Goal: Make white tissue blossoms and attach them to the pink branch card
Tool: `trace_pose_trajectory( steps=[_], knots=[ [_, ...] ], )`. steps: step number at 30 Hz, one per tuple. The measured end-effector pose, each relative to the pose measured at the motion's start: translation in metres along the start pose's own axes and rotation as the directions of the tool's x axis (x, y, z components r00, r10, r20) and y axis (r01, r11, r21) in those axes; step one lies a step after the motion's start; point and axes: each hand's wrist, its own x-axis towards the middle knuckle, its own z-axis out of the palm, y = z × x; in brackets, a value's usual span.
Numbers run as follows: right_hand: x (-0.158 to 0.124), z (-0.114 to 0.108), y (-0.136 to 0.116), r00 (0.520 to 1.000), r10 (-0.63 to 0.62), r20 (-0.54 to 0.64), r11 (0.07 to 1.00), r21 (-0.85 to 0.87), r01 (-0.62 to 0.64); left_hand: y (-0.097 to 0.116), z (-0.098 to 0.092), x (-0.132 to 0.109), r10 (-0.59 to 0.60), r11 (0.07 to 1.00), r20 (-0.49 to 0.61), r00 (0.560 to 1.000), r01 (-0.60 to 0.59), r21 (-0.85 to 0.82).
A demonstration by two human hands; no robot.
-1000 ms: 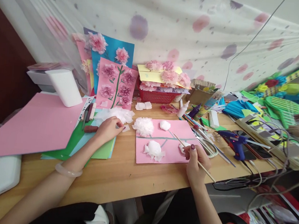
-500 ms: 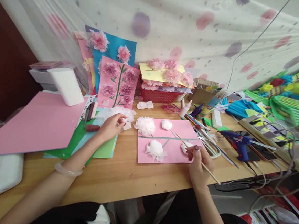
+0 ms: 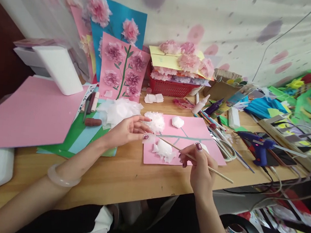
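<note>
My left hand [image 3: 129, 129] pinches a small white tissue paper square [image 3: 149, 139] over the left edge of a pink card [image 3: 194, 134]. In my right hand [image 3: 201, 163] is a thin wooden stick [image 3: 222, 176], its tip reaching the tissue square. On the card a painted green stem runs sideways. A full white tissue flower [image 3: 155, 122] sits at its upper left, a small white tuft [image 3: 177, 122] at the top, and a partly built white flower [image 3: 164, 151] below. Another white piece is mostly hidden behind my right hand. Loose tissue squares [image 3: 118, 110] lie in a pile behind my left hand.
Behind stand a finished pink flower card [image 3: 123, 69] and a red basket [image 3: 171, 88] with more flower cards. To the right lie scissors [image 3: 227, 149], a blue glue gun [image 3: 260, 148] and cables. Green paper sheets [image 3: 62, 141] and a large pink sheet [image 3: 37, 110] are at left.
My left hand has moved right from the tissue pile, carrying a tissue square to the stick's tip. My right hand has shifted slightly left. The view has tilted down.
</note>
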Motion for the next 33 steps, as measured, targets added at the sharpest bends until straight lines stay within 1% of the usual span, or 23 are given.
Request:
trace_pose_trajectory(
  steps=[3,6,12,15,18,23,29,33],
  knots=[
    [0.001,-0.001,0.004,1.0,0.022,0.001,1.0,0.007,-0.022,-0.004,0.005,0.0,0.001,1.0,0.041,0.999,0.0,-0.004],
    [0.002,-0.002,0.007,0.998,0.045,0.042,0.999,0.019,-0.046,-0.008,0.01,0.001,-0.024,1.0,0.054,0.998,0.024,-0.008],
    [0.007,0.0,0.009,0.993,0.083,0.088,0.995,0.05,-0.088,-0.014,0.019,0.0,-0.083,0.997,0.044,0.996,0.082,0.012],
    [0.009,0.0,0.009,0.99,0.082,0.118,0.995,0.054,-0.089,-0.017,0.021,-0.002,-0.085,0.996,0.038,0.996,0.084,0.035],
    [0.011,0.0,0.007,0.989,0.073,0.131,0.995,0.058,-0.082,-0.019,0.021,-0.004,-0.082,0.996,0.054,0.995,0.079,0.048],
    [0.014,-0.001,0.009,0.991,0.029,0.133,0.991,0.124,-0.046,-0.016,0.021,-0.005,-0.118,0.992,0.076,0.99,0.115,0.049],
    [0.015,-0.001,0.013,0.994,0.038,0.098,0.992,0.115,-0.049,-0.014,0.022,-0.004,-0.164,0.986,0.083,0.983,0.164,0.007],
    [0.016,0.0,0.011,0.996,0.049,0.074,0.996,0.067,-0.054,-0.012,0.021,-0.005,-0.179,0.984,0.099,0.979,0.178,0.012]
  ],
)
